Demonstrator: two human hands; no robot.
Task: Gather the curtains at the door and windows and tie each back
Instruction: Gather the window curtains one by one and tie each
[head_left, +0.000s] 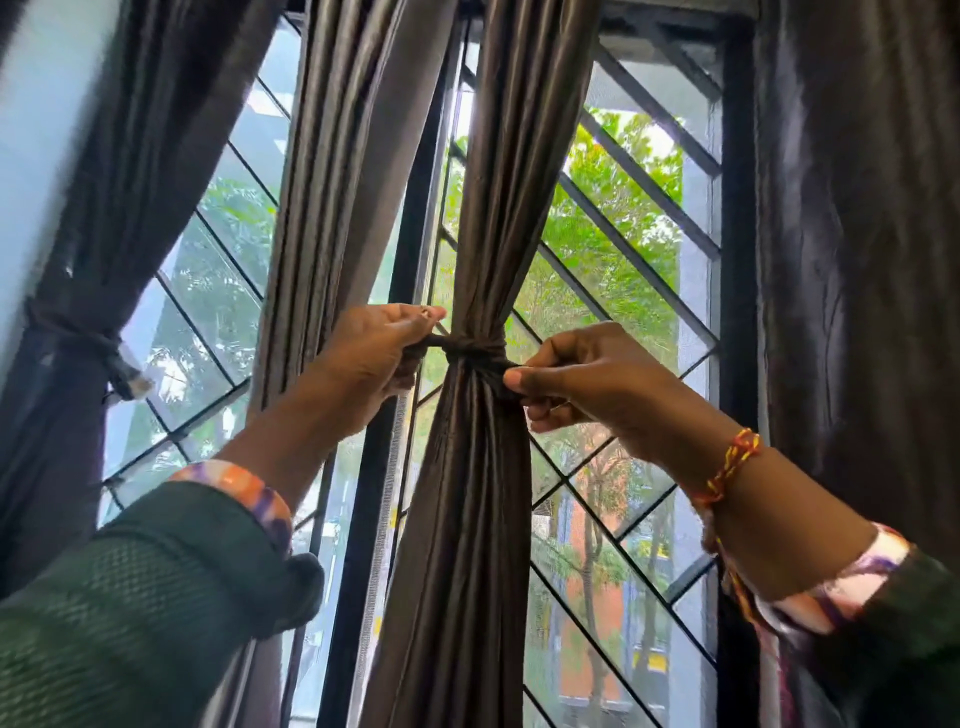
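Hands: left hand (374, 358) and right hand (576, 384) each grip an end of the dark fabric tie (475, 349).
Technique: pull evenly outward, cinching the gathered brown satin curtain (467, 493).

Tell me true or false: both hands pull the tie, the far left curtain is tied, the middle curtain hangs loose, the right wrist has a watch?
1. Both hands pull the tie: true, left hand and right hand each grip an end.
2. The far left curtain is tied: true.
3. The middle curtain hangs loose: false, the tie cinches it.
4. The right wrist has a watch: false, it wears a thread bracelet.
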